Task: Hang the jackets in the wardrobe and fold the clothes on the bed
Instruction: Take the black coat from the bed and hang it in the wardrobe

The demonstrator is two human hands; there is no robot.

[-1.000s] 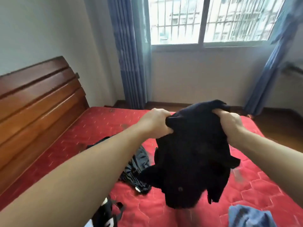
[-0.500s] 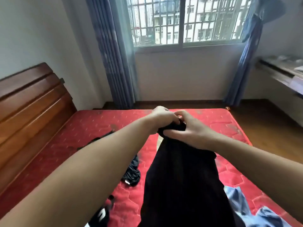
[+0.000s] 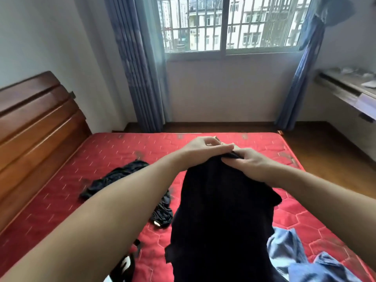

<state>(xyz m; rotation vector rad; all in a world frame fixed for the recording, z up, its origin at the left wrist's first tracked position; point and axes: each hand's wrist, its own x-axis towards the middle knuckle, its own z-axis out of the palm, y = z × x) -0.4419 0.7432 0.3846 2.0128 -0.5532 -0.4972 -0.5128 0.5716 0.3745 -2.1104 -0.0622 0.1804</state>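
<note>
Black garment [image 3: 221, 216] hangs in the air over the red mattress of the bed [image 3: 114, 157], held up by its top edge and drooping toward the camera. Both hands meet at that edge: the left hand [image 3: 203, 147] has its fingers curled down onto the bunched cloth, and the right hand [image 3: 247, 162] pinches the same fold between thumb and fingers. Just left of it a dark crumpled garment [image 3: 130, 180] lies on the mattress; a blue garment [image 3: 301, 259] lies at lower right. No writing can be read.
</note>
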